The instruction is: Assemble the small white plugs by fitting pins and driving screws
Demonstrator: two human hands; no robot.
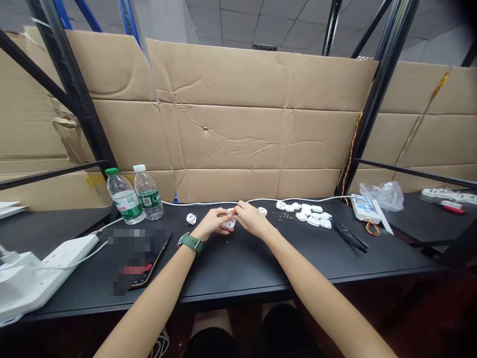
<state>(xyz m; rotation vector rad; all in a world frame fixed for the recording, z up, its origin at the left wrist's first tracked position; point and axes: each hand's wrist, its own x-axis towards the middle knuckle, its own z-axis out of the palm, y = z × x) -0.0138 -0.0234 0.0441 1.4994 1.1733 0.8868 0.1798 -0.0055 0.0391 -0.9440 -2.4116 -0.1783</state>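
My left hand, with a green watch band on its wrist, is closed around a small white plastic housing above the black table. Over the top of that housing, the fingers of my right hand are pinched together; whatever they hold is too small to make out. To the left of my hands lies another white piece with metal parts. A similar round piece shows just behind my right hand. Several small brass-coloured screws or pins are scattered to the right, before a group of white plastic covers.
Two plastic bottles stand at the back left. A phone, partly blurred out, and a white power strip lie at left. Black-framed glasses and a white box are at right. A white cable runs along the cardboard wall.
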